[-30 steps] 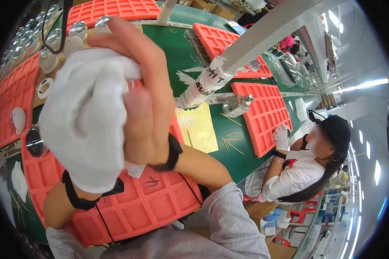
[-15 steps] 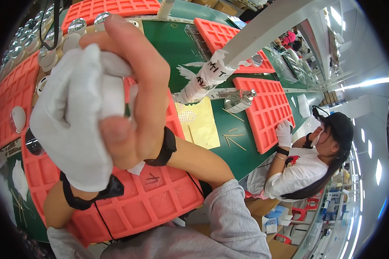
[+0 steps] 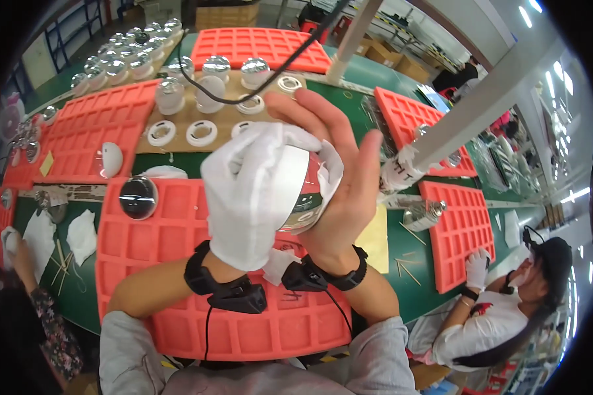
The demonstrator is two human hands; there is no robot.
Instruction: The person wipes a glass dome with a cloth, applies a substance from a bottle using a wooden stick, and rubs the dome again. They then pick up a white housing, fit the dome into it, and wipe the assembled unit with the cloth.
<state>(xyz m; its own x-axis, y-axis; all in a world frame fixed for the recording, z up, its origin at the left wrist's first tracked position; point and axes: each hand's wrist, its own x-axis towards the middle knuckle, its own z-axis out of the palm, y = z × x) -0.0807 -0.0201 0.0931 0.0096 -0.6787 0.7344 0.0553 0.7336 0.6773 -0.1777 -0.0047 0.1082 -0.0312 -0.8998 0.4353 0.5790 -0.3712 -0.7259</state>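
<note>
Head view. Left hand [image 3: 240,197], white-gloved, is closed round the white base of a mirrored dome unit [image 3: 305,209]. Right hand [image 3: 346,184], bare, is half curled about the far side of it, with what looks like a white wipe [image 3: 333,172] between hand and dome; cannot tell how firmly it grips. The unit is held up over the near red foam tray [image 3: 257,336].

Progress, by layout: this one seems mid-handling, not set down in a cell or on the cardboard [image 3: 180,143]. Whether its surface is finished, cannot tell. One dark dome [image 3: 138,197] sits in the near tray's upper left corner; a white dome unit [image 3: 111,160] lies in the left tray [image 3: 89,135].

Beyond, several domed units [image 3: 170,97] stand upright on the cardboard, beside flat white rings [image 3: 201,133] with no dome on them. A larger batch of mirrored domes [image 3: 115,69] is grouped at far left on the green bench [image 3: 402,296]. Can't tell which of these count as done and which as left.

Right of the near tray: glass bottle [image 3: 420,214], loose wooden sticks [image 3: 408,271]. Co-worker's gloved hand [image 3: 478,268] rests at the right tray [image 3: 458,230].
</note>
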